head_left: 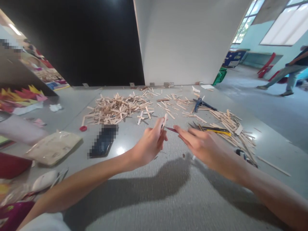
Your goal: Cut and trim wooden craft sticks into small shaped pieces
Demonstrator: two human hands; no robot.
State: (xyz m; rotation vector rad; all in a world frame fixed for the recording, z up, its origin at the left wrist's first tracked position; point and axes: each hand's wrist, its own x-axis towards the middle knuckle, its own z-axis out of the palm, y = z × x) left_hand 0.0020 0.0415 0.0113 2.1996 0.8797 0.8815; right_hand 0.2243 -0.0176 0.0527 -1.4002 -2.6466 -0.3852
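My left hand [150,142] is closed round a thin wooden craft stick [165,121] that stands up between thumb and fingers. My right hand [199,142] is closed on a small dark red-handled tool [171,129] whose tip points left and meets the stick. Both hands hover over the grey floor [154,192], close together. Beyond them lies a big heap of wooden sticks [115,109].
More sticks [231,123] lie at the right with a yellow and black cutter [218,130] and a blue tool [199,103]. A blurred dark phone [103,141], a plastic bag [54,146] and coloured paper [21,96] are at the left. A person [288,72] walks far right. A white board [187,41] stands behind.
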